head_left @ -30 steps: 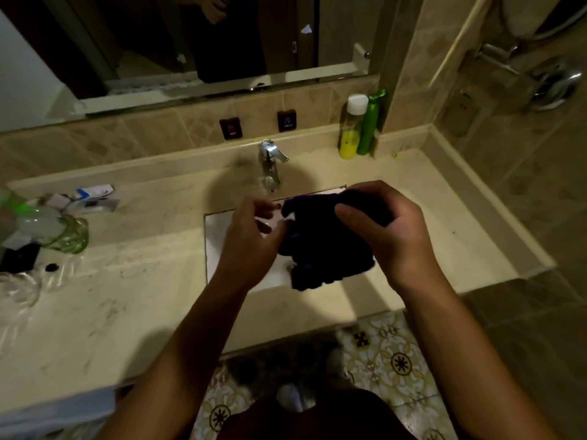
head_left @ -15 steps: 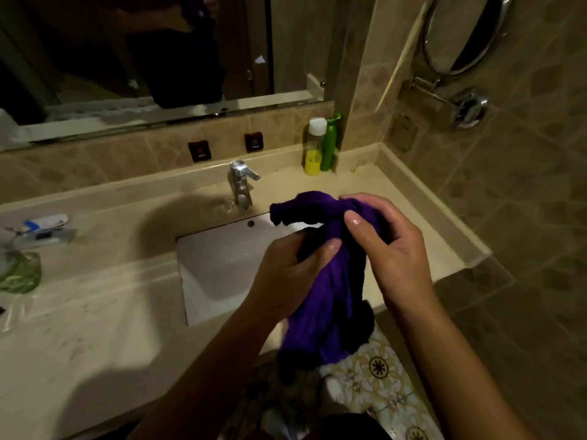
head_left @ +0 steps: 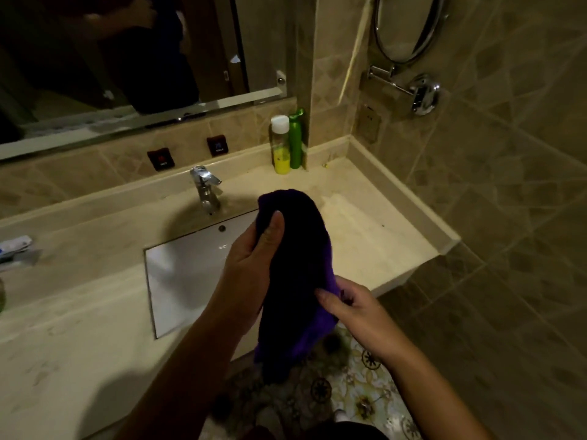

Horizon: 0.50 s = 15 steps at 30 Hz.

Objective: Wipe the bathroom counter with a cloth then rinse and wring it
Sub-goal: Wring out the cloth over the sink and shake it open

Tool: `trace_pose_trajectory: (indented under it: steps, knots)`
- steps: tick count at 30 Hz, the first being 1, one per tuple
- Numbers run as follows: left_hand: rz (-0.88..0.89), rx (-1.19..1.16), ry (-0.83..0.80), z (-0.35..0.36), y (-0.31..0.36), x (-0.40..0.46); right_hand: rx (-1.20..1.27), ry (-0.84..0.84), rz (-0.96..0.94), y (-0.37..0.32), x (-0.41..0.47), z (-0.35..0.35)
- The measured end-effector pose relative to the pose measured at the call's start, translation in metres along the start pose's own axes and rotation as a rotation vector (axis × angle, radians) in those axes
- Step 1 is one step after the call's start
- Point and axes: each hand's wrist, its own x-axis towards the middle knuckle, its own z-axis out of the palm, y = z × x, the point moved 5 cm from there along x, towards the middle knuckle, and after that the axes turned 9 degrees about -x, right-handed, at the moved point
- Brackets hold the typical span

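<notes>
Cloth (head_left: 295, 281), purple, hangs lengthwise over the counter's (head_left: 374, 239) front edge, beside the sink (head_left: 187, 274). Left hand (head_left: 251, 268) grips its upper part, thumb pressed on; right hand (head_left: 352, 309) pinches the lower right edge, though dim light blurs the fingers. Bare counter runs right to the raised wall lip.

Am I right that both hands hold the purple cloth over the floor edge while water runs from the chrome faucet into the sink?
Not quite. The head view shows no water running from the chrome faucet; the white sink has no stream in it. The rest stands: the left hand and right hand both hold the purple cloth, whose lower end hangs past the counter edge over the patterned floor.
</notes>
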Motion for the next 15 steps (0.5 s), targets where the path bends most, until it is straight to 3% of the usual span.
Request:
trace_pose_trajectory:
  steps: [11, 15]
  knots:
    - [-0.145, 0.530, 0.146, -0.022, -0.036, 0.034, 0.297, 0.212, -0.137, -0.048, -0.027, -0.098]
    - [0.048, 0.784, 0.258, -0.008, -0.063, 0.028, 0.311, 0.256, -0.131, -0.058, -0.025, -0.125]
